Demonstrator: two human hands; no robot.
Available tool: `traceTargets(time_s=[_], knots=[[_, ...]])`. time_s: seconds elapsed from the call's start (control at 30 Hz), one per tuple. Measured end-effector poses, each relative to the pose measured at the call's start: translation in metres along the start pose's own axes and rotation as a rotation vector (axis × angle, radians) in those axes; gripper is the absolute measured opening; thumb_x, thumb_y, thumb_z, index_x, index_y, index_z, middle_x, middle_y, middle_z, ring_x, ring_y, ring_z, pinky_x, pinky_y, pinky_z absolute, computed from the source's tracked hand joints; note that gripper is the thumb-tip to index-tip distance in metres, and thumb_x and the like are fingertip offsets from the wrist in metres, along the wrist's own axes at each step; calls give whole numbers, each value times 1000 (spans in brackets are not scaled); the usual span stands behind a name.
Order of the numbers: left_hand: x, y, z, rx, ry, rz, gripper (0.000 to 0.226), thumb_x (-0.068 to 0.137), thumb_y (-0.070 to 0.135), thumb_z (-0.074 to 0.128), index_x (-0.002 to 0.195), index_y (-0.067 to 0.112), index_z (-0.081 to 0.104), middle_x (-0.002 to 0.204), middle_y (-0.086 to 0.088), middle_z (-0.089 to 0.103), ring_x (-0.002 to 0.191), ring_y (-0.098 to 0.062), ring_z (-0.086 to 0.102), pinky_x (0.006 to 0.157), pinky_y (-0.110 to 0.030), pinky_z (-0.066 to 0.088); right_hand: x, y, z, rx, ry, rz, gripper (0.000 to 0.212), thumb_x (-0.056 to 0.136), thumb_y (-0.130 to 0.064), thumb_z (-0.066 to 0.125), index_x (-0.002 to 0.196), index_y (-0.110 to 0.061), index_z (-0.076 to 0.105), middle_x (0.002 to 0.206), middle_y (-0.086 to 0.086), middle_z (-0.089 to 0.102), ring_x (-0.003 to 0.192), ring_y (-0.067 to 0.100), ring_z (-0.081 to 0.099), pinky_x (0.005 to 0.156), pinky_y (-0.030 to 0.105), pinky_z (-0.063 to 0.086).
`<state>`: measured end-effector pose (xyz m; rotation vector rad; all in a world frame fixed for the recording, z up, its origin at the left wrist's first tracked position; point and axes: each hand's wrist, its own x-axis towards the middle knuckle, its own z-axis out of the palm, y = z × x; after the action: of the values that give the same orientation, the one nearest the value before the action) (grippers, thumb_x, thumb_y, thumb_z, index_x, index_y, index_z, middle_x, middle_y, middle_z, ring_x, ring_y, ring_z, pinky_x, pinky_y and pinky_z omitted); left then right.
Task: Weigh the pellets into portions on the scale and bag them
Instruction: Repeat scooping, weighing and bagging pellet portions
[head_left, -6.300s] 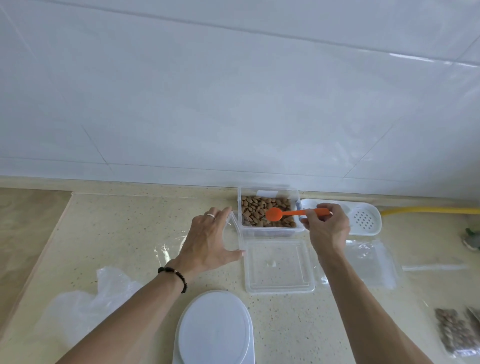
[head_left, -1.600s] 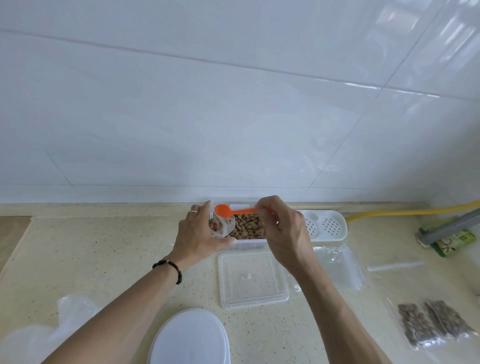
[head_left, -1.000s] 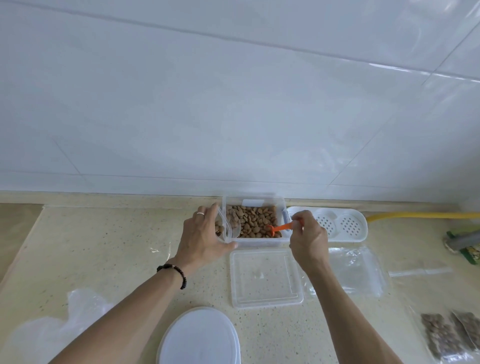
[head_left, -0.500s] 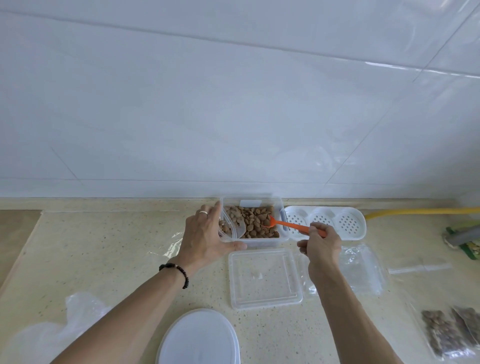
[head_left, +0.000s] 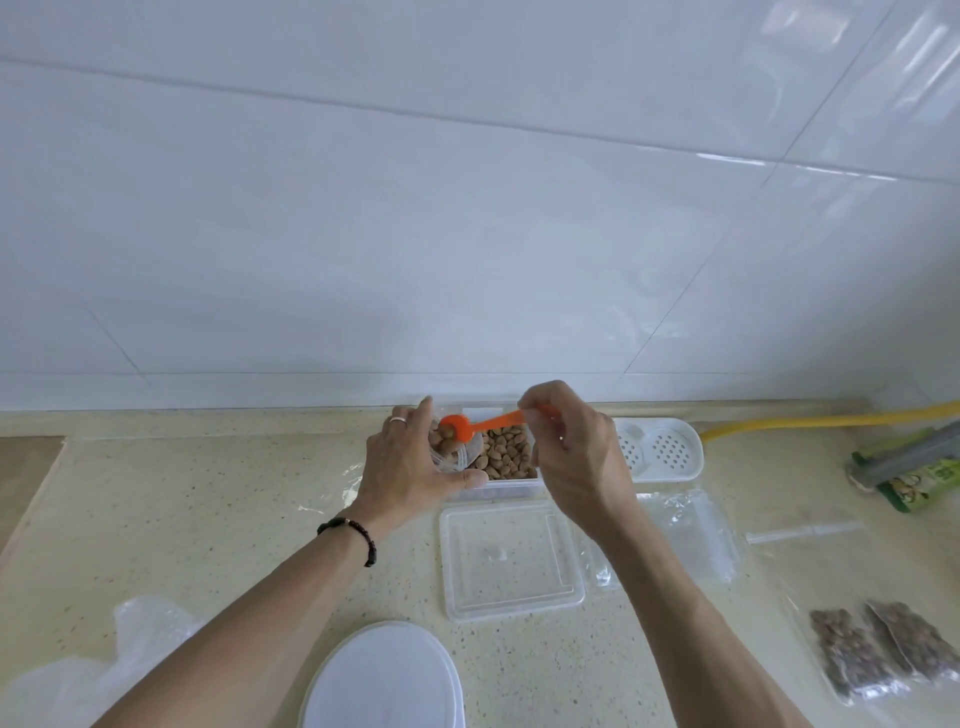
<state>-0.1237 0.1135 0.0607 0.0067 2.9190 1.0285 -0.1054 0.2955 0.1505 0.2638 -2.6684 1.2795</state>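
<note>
Nearest the person, the white scale (head_left: 382, 675) sits at the counter's front edge with nothing on its platform, so weighing of this portion is not yet done. Just beyond it lies the clear lid (head_left: 511, 558), flat, and to its right some empty clear bags (head_left: 691, 535). Far right, two filled bags (head_left: 883, 649) of pellets lie side by side.

Further back, the left hand (head_left: 410, 467) wraps around a small clear cup (head_left: 452, 452), fingers curled on its side, tipped toward the tub. The right hand (head_left: 576, 457) pinches the handle of the orange scoop (head_left: 480, 425) between thumb and fingertips; the scoop's bowl hangs right over the cup's mouth, pellets (head_left: 506, 454) showing in the cup below it.

Behind that, the open tub (head_left: 511, 480) of pellets stands against the wall, touching the white drainer tray (head_left: 660, 449) on its right.

My read: mid-pour, scoop into cup. To do it well, keep the cup over or just beside the tub so spills fall back in, rotate the scoop slowly, keep its lip inside the rim. The cup is tilted, so level it before it fills. The cup's fill level is hard to tell from here.
</note>
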Motion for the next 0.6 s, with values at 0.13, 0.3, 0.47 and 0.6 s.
traceTargets(time_s=[0.13, 0.3, 0.47, 0.6], knots=[[1, -4, 1, -72, 7, -9, 118, 53, 74, 74, 146, 17, 28, 134, -4, 41, 128, -23, 39, 105, -42, 30, 3, -5, -8, 40, 25, -38, 13, 97, -11, 55, 90, -20, 60, 60, 9, 58, 56, 32, 57, 54, 42, 43], [2, -10, 6, -101, 15, 4, 118, 55, 69, 79, 148, 18, 27, 138, -4, 40, 130, -22, 40, 107, -44, 30, 6, 4, -15, 87, 135, 31, 20, 96, -9, 55, 87, -26, 59, 67, 1, 62, 58, 23, 60, 52, 36, 47], [1, -16, 7, -68, 44, 13, 114, 56, 64, 82, 146, 16, 31, 130, -2, 43, 123, -22, 44, 106, -42, 33, 7, 40, -8, 47, 267, 214, 16, 97, -10, 53, 90, -23, 60, 72, -5, 65, 58, 21, 62, 56, 39, 53], [-2, -28, 3, -40, 73, 10, 107, 58, 58, 84, 144, 20, 34, 120, 1, 44, 118, -21, 45, 104, -40, 32, 2, 76, 8, -81, 266, 315, 14, 97, -9, 47, 95, -13, 61, 73, -2, 64, 59, 32, 56, 61, 51, 51]])
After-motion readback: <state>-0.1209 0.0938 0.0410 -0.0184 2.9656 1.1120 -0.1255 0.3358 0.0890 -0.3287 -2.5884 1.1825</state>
